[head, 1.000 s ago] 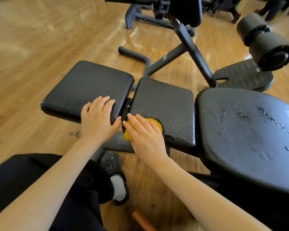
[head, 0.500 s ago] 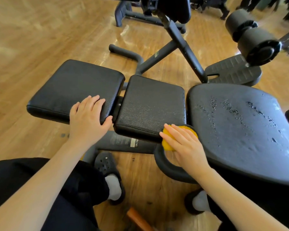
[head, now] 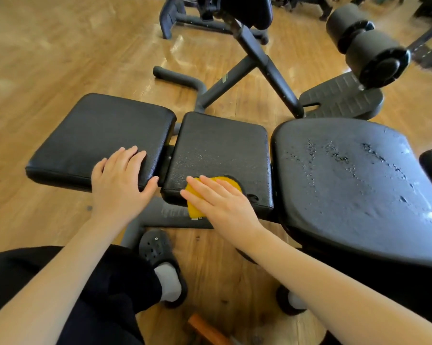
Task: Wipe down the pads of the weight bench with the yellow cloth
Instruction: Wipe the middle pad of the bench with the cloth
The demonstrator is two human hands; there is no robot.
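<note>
The weight bench has three black pads: a left pad (head: 98, 130), a middle pad (head: 220, 145) and a large right pad (head: 346, 185) beaded with water drops. My right hand (head: 222, 202) presses flat, fingers straight, on the yellow cloth (head: 195, 199) at the near edge of the middle pad; part of the cloth hangs over the pad's front. My left hand (head: 120, 180) rests flat on the near right corner of the left pad, thumb at the gap between pads.
Grey bench frame tube (head: 165, 212) runs below the pads. My black clog and grey sock (head: 160, 260) stand on the wooden floor beneath. Another machine's black frame (head: 259, 61), foot plate (head: 342, 98) and roller pads (head: 366, 43) stand behind. An orange object (head: 205, 329) lies near the bottom edge.
My right hand slid the cloth from the middle pad's left near edge to its right corner, then back left along the near edge. The left hand stayed on the left pad.
</note>
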